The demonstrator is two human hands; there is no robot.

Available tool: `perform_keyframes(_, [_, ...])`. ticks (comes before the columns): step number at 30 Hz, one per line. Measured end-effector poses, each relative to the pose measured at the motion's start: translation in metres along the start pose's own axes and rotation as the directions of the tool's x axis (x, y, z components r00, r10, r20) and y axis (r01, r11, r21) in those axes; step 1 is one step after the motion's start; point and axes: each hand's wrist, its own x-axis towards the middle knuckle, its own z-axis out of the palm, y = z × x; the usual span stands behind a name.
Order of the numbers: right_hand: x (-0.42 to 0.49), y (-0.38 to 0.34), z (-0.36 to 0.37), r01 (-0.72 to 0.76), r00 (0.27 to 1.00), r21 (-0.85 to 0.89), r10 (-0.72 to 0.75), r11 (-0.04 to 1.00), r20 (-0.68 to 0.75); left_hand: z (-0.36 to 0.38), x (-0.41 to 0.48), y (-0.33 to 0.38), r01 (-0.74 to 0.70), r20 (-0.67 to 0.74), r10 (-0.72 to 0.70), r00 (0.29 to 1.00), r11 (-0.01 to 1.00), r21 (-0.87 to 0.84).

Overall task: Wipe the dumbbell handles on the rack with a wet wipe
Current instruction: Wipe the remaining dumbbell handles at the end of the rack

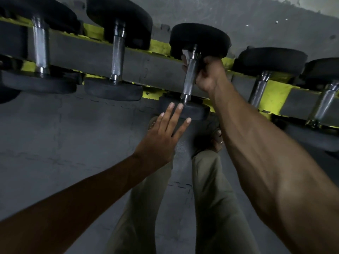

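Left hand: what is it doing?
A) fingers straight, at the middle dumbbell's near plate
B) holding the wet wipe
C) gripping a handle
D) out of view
A: the left hand has straight fingers at the near plate; the right hand holds the wet wipe on the handle.

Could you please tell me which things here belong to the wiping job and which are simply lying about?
Job: right hand gripping the wipe against the middle handle; left hand, open, fingertips at that dumbbell's near head; other handles; rack.
Lying about: floor mats; the person's trousers.
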Motion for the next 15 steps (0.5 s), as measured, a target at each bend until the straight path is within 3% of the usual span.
perform_keyframes(2, [-0.005,0.000,-0.003,-0.033,0.998,-0.006,0.034,0.999,0.049,-0.001,-0.001,0.000,-0.006,-0.009,0.006,1.000,1.000,0.004])
perform_keyframes(6, [-0.011,-0.004,-0.007,-0.071,0.997,-0.251,0.069,0.965,-0.015,-0.003,-0.003,0.001,-0.006,-0.035,0.007,0.999,1.000,0.016])
perform_keyframes(9, [-0.004,-0.003,0.005,-0.029,0.997,-0.098,0.021,0.995,-0.080,-0.002,-0.003,0.001,-0.005,-0.018,0.005,1.000,1.000,0.004])
perform_keyframes(11, [-0.002,0.003,0.006,0.005,0.996,-0.095,-0.014,0.995,-0.090,-0.003,-0.004,0.002,-0.013,-0.007,0.013,1.000,1.000,-0.013])
perform_keyframes(13, [-0.004,0.016,-0.008,0.068,0.992,-0.261,-0.094,0.963,-0.089,-0.004,-0.004,0.004,0.010,-0.041,-0.012,0.999,0.998,-0.061])
perform_keyframes(15, [-0.015,0.030,-0.028,0.095,0.985,-0.512,-0.154,0.854,-0.073,-0.009,-0.001,0.006,0.075,-0.067,-0.085,0.994,0.987,-0.142])
